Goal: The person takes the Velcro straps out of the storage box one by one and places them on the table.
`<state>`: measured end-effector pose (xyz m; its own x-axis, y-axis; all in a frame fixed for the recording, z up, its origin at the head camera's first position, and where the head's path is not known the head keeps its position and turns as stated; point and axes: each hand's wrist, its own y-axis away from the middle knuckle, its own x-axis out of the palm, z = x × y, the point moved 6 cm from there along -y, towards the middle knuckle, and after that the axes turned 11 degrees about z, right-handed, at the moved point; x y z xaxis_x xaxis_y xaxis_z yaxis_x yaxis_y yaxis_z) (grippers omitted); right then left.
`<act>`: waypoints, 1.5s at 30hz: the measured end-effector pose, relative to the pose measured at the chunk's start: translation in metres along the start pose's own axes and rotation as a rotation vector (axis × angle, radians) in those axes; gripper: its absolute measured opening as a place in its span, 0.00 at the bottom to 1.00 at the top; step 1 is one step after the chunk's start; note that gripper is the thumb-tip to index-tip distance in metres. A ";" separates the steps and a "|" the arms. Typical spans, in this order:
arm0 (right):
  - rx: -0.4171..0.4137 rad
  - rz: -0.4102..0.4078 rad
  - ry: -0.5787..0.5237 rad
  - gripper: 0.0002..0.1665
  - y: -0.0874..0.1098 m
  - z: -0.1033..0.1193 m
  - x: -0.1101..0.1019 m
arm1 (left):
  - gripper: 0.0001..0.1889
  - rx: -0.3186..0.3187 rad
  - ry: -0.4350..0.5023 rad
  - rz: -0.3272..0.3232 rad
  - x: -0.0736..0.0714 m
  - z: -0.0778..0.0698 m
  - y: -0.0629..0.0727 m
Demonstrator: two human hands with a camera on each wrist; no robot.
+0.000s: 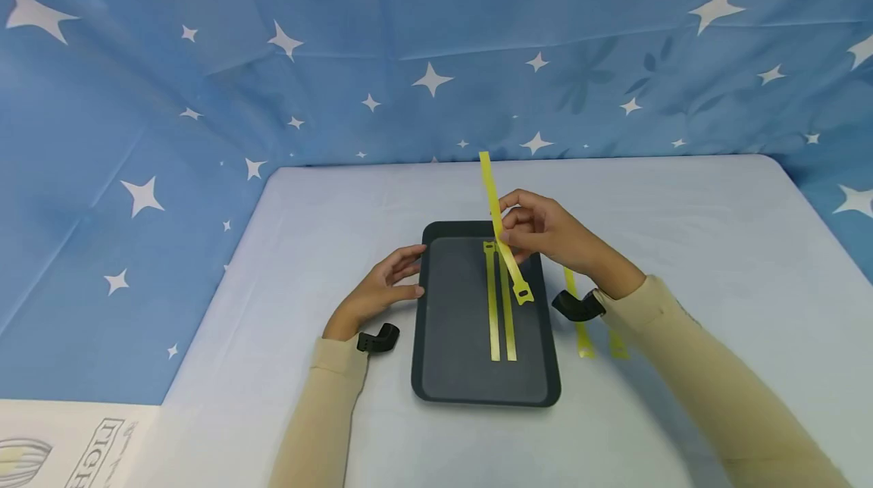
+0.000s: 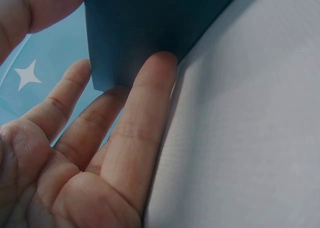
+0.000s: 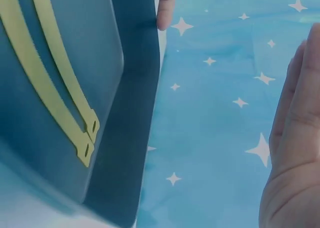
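My right hand [image 1: 549, 230] pinches a yellow cable tie [image 1: 489, 189] above the upper right part of a dark grey tray [image 1: 450, 321]. Its slotted head hangs down toward me and its plain end points up and away. Inside the tray, two more yellow cable ties [image 1: 492, 306] lie side by side lengthwise, with their slotted heads at the far end. My left hand [image 1: 378, 287] is at the tray's left side, fingers loosely extended. In the left wrist view, its fingertips [image 2: 157, 68] touch the tray's outer wall [image 2: 125, 33]. The right wrist view leaves out the held tie.
On the white table [image 1: 327, 223], right of the tray, lie other yellow cable ties [image 1: 584, 340], partly hidden under my right wrist and forearm. A blue cloth with white stars [image 1: 341, 33] hangs behind the table. A printed sheet [image 1: 68, 439] shows at the lower left.
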<state>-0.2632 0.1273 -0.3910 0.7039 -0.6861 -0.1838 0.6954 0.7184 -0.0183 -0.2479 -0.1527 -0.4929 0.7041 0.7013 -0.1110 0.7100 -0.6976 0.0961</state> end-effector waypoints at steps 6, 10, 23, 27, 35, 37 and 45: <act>-0.004 -0.048 0.014 0.18 0.026 0.000 -0.003 | 0.42 -0.023 0.001 -0.009 0.002 0.002 0.001; -0.005 -0.076 0.015 0.18 0.043 -0.002 -0.007 | 0.42 -0.012 0.002 -0.007 0.002 0.002 0.001; 0.051 -0.123 0.049 0.22 0.091 -0.013 -0.021 | 0.42 -0.032 0.017 -0.011 0.005 0.001 0.002; 0.076 -0.137 0.054 0.21 0.101 -0.020 -0.026 | 0.42 -0.034 0.021 -0.013 0.005 0.002 0.002; 0.107 -0.170 0.050 0.22 0.121 -0.029 -0.036 | 0.41 -0.026 0.023 -0.024 0.006 0.001 0.003; 0.119 -0.182 0.056 0.22 0.125 -0.031 -0.038 | 0.41 -0.015 0.014 -0.023 0.005 0.001 0.003; 0.186 -0.216 0.076 0.24 0.144 -0.044 -0.048 | 0.41 0.026 0.012 -0.010 0.005 0.000 0.002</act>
<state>-0.2029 0.2688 -0.4287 0.5288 -0.8052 -0.2682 0.8474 0.5186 0.1140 -0.2431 -0.1510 -0.4933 0.6975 0.7097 -0.0997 0.7163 -0.6943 0.0691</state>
